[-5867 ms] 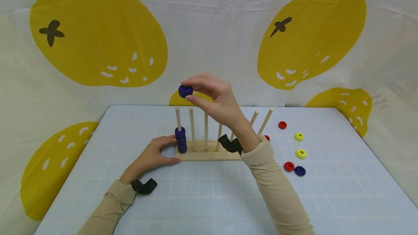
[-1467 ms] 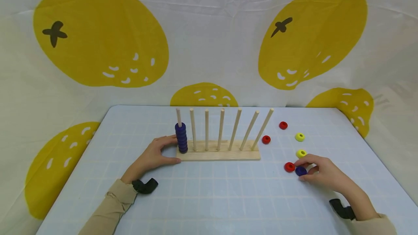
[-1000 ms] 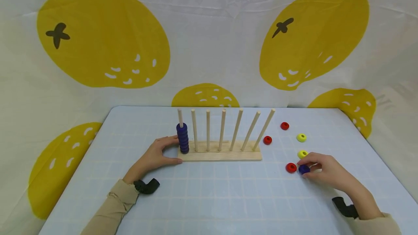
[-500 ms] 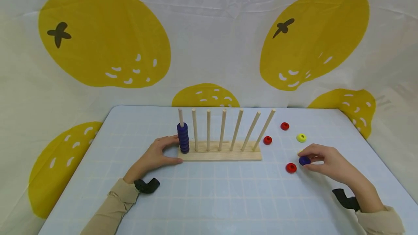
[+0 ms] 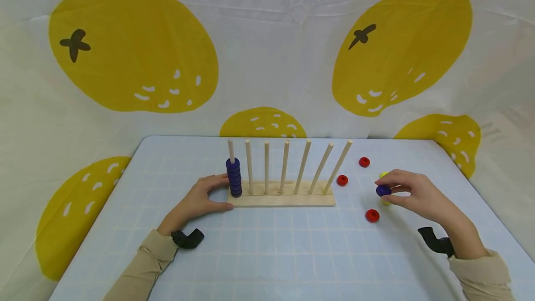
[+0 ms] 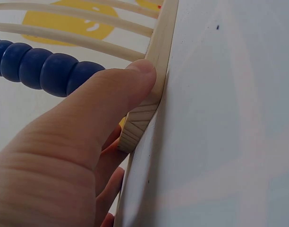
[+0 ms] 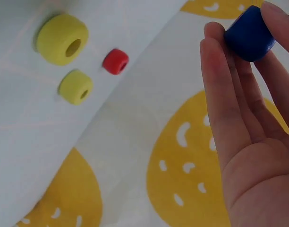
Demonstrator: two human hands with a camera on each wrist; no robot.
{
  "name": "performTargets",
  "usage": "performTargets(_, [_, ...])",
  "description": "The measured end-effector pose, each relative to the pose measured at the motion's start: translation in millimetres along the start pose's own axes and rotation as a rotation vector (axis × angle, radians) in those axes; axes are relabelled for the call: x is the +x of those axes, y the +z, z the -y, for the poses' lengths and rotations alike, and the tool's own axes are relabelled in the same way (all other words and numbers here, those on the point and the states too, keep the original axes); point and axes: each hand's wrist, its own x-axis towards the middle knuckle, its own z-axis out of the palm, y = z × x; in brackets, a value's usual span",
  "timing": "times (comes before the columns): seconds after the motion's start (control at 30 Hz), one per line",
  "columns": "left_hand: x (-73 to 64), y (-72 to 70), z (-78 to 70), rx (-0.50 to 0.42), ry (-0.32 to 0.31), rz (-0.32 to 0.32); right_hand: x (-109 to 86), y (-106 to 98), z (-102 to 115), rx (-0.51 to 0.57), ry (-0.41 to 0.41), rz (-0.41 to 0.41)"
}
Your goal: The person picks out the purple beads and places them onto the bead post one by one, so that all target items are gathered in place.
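Note:
At the left end of a wooden peg stand (image 5: pixel 284 200), my left hand (image 5: pixel 199 201) grips the base, thumb at the front edge and fingers behind it. A stack of blue beads (image 5: pixel 234 178) sits on the leftmost peg; its other pegs are bare. My right hand (image 5: pixel 415 194) pinches a blue bead (image 5: pixel 383 190) between thumb and fingers, raised over the right part of the table. In the right wrist view this blue bead (image 7: pixel 250 34) shows at the fingertips, off the table. Two yellow beads (image 7: pixel 63 40) lie below that hand, partly hidden by it in the head view.
Three red beads lie loose right of the stand: one near its end (image 5: pixel 342 180), one farther back (image 5: pixel 364 162), one nearer the front (image 5: pixel 372 215). The pale gridded table (image 5: pixel 267 254) ends at a curtain (image 5: pixel 271 59) printed with yellow fruit.
A blue bead has joined the stack on the left peg. My right hand has picked another blue bead off the table beside the front red one and lifted it. The left hand stays put.

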Motion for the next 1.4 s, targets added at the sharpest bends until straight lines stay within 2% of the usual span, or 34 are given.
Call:
performTargets(0.2, [0.1,0.2,0.5,-0.005,-0.005,0.005,9.3,-4.7,11.0,-0.012,-0.051,-0.042])
performTargets(0.53, [-1.6,-0.5,-0.5,-0.011,-0.023,0.004,22.4,-13.9,29.3,-0.045,-0.069,-0.12])
performTargets(0.87, [-2.3,-0.1,0.4,-0.018,0.004,0.001,35.9,-17.3,49.6,-0.014,-0.087,-0.228])
performTargets(1.17, [-0.8,-0.6,0.6,-0.016,0.003,0.002,51.6,-24.9,72.8,0.043,-0.014,-0.325])
performTargets(1.4, [-1.2,-0.7,1.6,-0.013,-0.014,0.007,63.6,-28.5,91.9,0.058,-0.009,-0.371])
